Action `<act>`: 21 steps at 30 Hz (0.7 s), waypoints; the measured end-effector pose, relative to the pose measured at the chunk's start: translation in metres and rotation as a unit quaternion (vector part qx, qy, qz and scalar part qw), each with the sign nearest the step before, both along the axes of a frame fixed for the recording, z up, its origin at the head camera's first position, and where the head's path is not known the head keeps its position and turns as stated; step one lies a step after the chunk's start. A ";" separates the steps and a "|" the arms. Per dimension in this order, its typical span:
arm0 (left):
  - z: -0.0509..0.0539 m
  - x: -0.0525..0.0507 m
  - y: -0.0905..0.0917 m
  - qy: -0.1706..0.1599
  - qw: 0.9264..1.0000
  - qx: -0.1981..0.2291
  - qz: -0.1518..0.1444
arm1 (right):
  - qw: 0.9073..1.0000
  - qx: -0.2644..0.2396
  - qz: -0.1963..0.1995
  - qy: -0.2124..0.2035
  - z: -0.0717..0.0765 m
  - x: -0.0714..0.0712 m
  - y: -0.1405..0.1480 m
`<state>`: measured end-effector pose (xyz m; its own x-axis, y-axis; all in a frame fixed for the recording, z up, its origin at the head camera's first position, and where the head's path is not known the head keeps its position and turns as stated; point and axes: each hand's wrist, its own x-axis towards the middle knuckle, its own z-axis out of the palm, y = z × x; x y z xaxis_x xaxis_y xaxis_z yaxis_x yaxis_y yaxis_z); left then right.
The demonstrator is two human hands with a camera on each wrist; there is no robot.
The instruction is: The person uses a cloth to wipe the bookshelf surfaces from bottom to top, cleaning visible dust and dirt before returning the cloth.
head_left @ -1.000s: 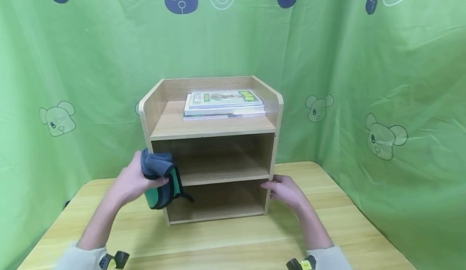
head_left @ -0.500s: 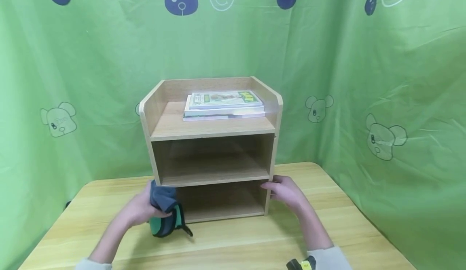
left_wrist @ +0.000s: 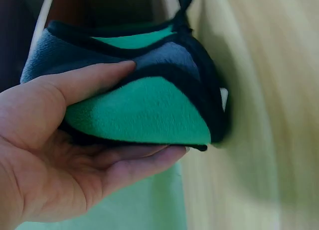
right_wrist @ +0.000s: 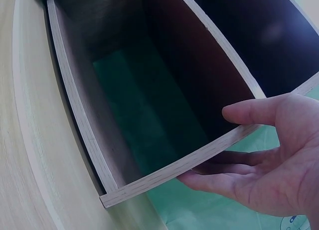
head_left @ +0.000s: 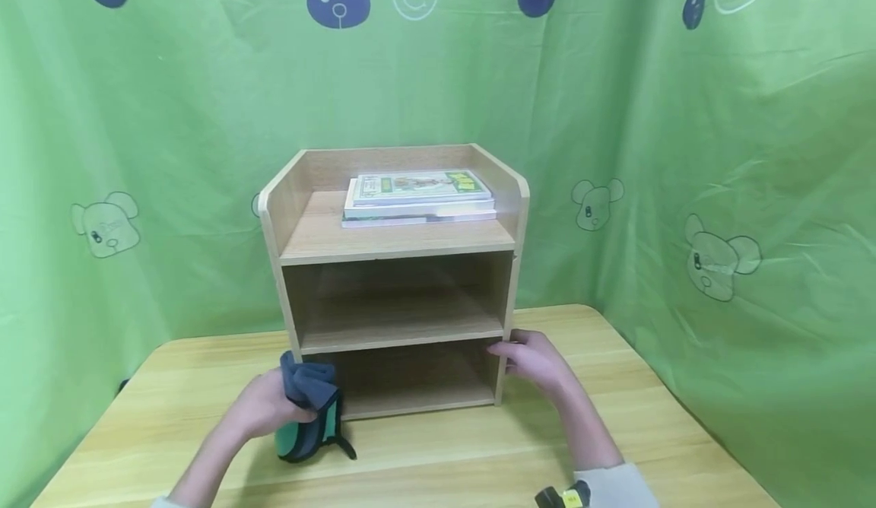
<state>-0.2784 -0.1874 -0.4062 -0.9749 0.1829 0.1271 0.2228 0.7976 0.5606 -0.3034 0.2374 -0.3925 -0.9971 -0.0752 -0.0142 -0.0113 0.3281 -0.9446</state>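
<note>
My left hand (head_left: 263, 405) grips a folded cleaning cloth (head_left: 311, 394), grey-blue and green with black edging, at the lower front left edge of a wooden shelf unit (head_left: 404, 341). In the left wrist view the thumb lies across the folded cloth (left_wrist: 139, 110) and the fingers are under it. My right hand (head_left: 537, 360) holds the unit's right side panel near the bottom compartment. Seen from the right wrist, the thumb is inside the panel (right_wrist: 189, 160) and the fingers are outside it. Part of the left panel is hidden behind the cloth.
A small stack of books (head_left: 420, 198) lies on the unit's top shelf. The unit stands on a light wood table (head_left: 424, 462). Behind it and to the right hangs a green curtain (head_left: 718, 135) with cartoon prints.
My left hand has moved down with the cloth along the unit's left front edge, from the middle compartment's height to the bottom. The right hand keeps its hold on the right panel.
</note>
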 end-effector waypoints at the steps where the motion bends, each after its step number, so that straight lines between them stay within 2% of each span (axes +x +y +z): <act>1: 0.004 0.001 0.000 0.004 1.000 -0.003 0.005 | 1.000 -0.001 0.000 0.000 0.000 0.000 0.000; 4: 0.020 0.005 -0.001 0.028 0.999 0.000 0.019 | 1.000 0.001 -0.002 0.000 0.000 0.000 -0.001; 7: 0.043 0.013 0.001 0.087 0.995 0.009 0.048 | 1.000 0.002 -0.002 0.001 0.001 0.000 -0.001; 9: 0.056 0.021 0.005 0.142 0.987 0.023 0.078 | 1.000 0.004 -0.003 0.001 0.000 0.001 -0.002; 10: 0.062 0.025 0.008 0.178 0.979 0.033 0.095 | 1.000 0.005 -0.002 0.003 0.001 0.001 -0.002; 11: 0.068 0.029 0.012 0.219 0.969 0.046 0.108 | 1.000 0.007 -0.001 0.004 0.001 0.000 -0.002; 12: 0.073 0.033 0.015 0.264 0.955 0.063 0.119 | 1.000 0.008 0.000 0.005 0.001 0.000 -0.002; 13: 0.077 0.037 0.019 0.313 0.938 0.079 0.124 | 1.000 0.010 0.002 0.006 0.002 0.000 -0.002; 14: 0.081 0.040 0.022 0.364 0.918 0.093 0.126 | 1.000 0.011 0.003 0.007 0.002 0.000 -0.002; 16: 0.089 0.043 0.030 0.463 0.873 0.108 0.113 | 1.000 0.012 0.005 0.008 0.003 -0.001 -0.002; 18: 0.094 0.042 0.036 0.534 0.834 0.106 0.089 | 1.000 0.012 0.005 0.007 0.002 0.000 -0.002; 19: 0.096 0.041 0.040 0.557 0.820 0.105 0.079 | 1.000 0.013 0.005 0.006 0.002 0.000 -0.002; 21: 0.097 0.037 0.046 0.585 0.801 0.104 0.069 | 1.000 0.014 0.004 0.006 0.001 0.001 -0.001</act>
<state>-0.2417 -0.1419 -0.3091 -0.1741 -0.0612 0.9828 0.6106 0.7763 0.1565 -0.3029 0.2362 -0.3911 -0.9965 -0.0836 -0.0042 -0.0258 0.3539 -0.9349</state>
